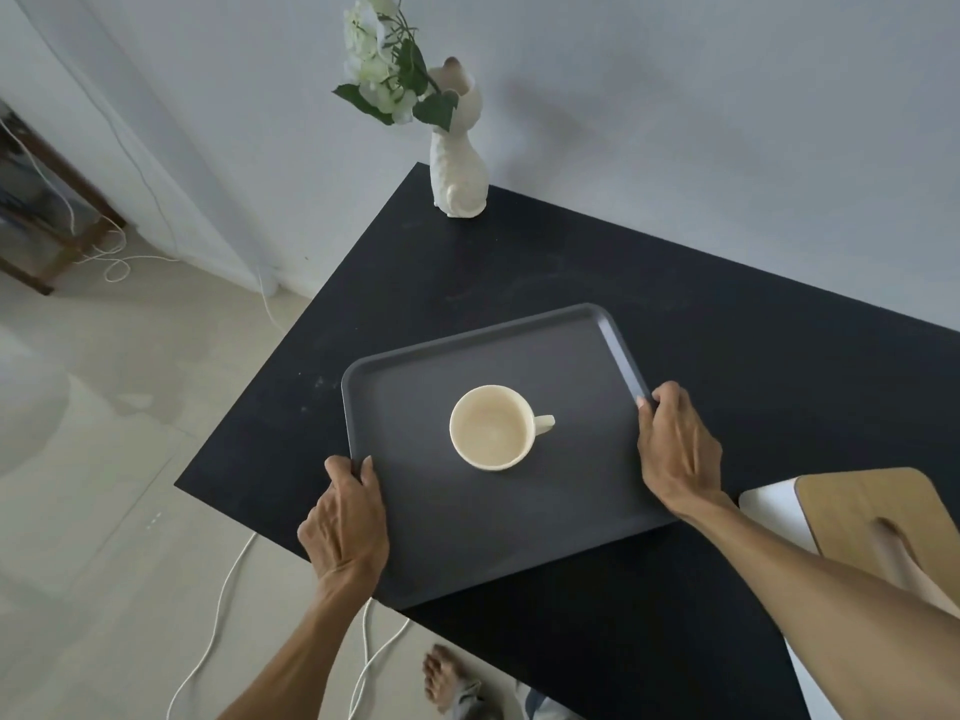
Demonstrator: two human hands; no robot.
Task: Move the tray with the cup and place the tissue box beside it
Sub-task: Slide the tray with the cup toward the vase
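A dark grey tray (582, 356) lies on the black table (727, 314), its near corner hanging a little over the table's front edge. A cream cup (491, 427) stands upright in the tray's middle, empty, handle pointing right. My left hand (345, 522) grips the tray's left edge, thumb on top. My right hand (675, 454) grips the right edge near its far corner. The tissue box (872, 517), white with a wooden lid and a slot with tissue showing, stands at the right, partly behind my right forearm.
A white cat-shaped vase (460, 163) with white flowers stands at the table's far left corner, by the wall. White cables (218, 615) trail over the pale floor left of the table. My bare foot (444, 678) shows below the table's front edge.
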